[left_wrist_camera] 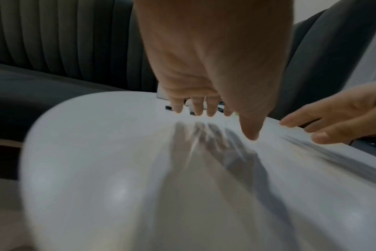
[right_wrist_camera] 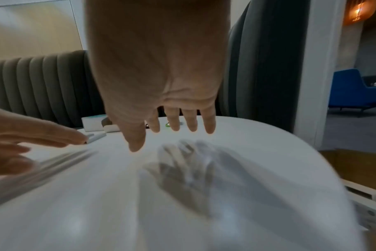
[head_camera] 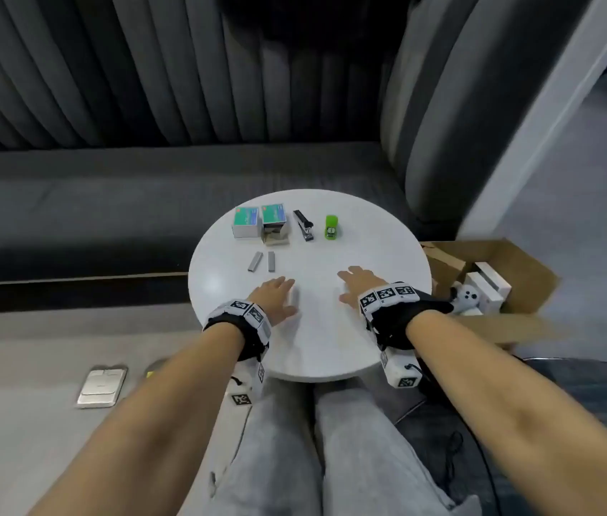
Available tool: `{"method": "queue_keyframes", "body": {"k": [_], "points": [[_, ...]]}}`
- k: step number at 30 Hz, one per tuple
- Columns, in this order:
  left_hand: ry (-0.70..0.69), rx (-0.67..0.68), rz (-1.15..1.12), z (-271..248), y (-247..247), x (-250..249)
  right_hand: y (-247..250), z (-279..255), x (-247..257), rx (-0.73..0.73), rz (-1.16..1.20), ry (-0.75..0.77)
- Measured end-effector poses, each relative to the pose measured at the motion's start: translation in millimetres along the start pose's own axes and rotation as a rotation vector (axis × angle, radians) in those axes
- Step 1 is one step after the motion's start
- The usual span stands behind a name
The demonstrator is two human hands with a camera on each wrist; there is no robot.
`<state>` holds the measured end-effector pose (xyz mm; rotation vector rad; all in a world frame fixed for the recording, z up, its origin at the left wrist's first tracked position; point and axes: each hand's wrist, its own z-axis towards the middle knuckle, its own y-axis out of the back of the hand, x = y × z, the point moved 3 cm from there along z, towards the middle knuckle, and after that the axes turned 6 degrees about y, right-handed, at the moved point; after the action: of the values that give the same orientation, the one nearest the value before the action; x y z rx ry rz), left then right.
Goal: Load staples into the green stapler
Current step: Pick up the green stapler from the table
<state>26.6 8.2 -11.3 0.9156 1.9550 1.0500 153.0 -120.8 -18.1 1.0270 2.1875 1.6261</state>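
A small green stapler (head_camera: 330,227) stands at the far right of the round white table (head_camera: 387,255), with a black stapler (head_camera: 304,225) to its left. Two grey staple strips (head_camera: 261,261) lie side by side nearer me. My left hand (head_camera: 276,296) hovers flat and open just over the near table, below the strips. My right hand (head_camera: 358,283) is also flat and open, nearer than the green stapler. Neither holds anything. In the wrist views my left fingers (left_wrist_camera: 210,108) and right fingers (right_wrist_camera: 191,122) are straight above the tabletop.
Two teal-topped staple boxes (head_camera: 260,221) sit at the far left of the table, one of them open. A cardboard box (head_camera: 495,284) with white items stands on the floor to the right. A grey sofa (head_camera: 108,202) lies beyond the table.
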Motion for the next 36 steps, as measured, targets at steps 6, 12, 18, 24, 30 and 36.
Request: {"method": "queue_keyframes", "body": {"k": [6, 12, 18, 24, 30, 36], "points": [[-0.075, -0.027, -0.089, 34.7, 1.3, -3.0, 8.9, 32.6, -8.0, -0.032, 0.023, -0.023], [-0.056, -0.017, -0.05, 46.5, -17.0, 3.1, 44.6, 69.3, -19.2, -0.248, 0.076, -0.059], [-0.082, 0.001, -0.058, 55.6, -14.8, 6.3, 70.3, 103.9, -21.2, -0.318, 0.12, -0.004], [-0.103, -0.002, -0.067, 53.8, -13.9, 7.3, 72.4, 129.2, -14.5, -0.139, 0.016, 0.14], [-0.097, 0.015, -0.075, 55.6, -15.5, 8.5, 67.3, 123.7, -6.5, -0.174, -0.025, 0.11], [-0.086, -0.024, -0.162, 52.1, -12.7, 7.6, 62.5, 89.4, 6.2, -0.144, -0.088, 0.121]]}}
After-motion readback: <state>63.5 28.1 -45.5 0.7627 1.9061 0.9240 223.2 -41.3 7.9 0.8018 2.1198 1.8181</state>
